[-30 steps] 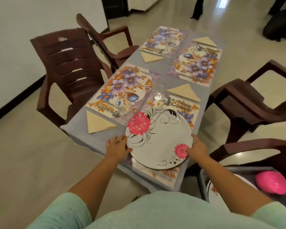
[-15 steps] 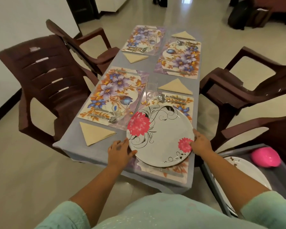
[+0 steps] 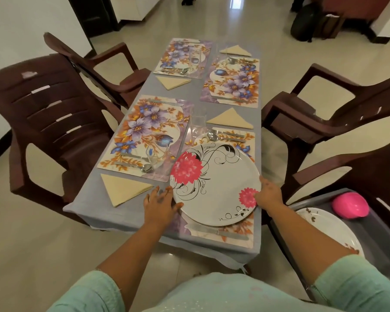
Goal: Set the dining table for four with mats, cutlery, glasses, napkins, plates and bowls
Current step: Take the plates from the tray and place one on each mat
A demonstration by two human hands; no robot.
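Plate: a white plate (image 3: 216, 185) with pink flowers and black swirls lies on the near right mat (image 3: 234, 235), covering most of it.
Left hand: the left hand (image 3: 160, 204) rests on the bench (image 3: 88, 199) with fingers spread and fairly straight, fingertips touching the plate's left rim.
Right hand: the right hand (image 3: 268, 193) holds the plate's right rim, fingers curled on the edge.
Cutlery: a knife (image 3: 216, 231) lies on the mat just below the plate; a fork and spoon (image 3: 214, 135) lie above it.
Glass: a clear glass (image 3: 198, 122) stands just beyond the plate.
Napkins: one folded napkin (image 3: 124, 189) lies left of the left hand, another (image 3: 231, 119) beyond the near right mat.
Other mats: three more floral mats, the near left one (image 3: 142, 131) carrying cutlery and a glass.
Tray: at lower right, a grey tray (image 3: 374, 235) holds another plate (image 3: 329, 228) and a pink bowl (image 3: 350, 208).
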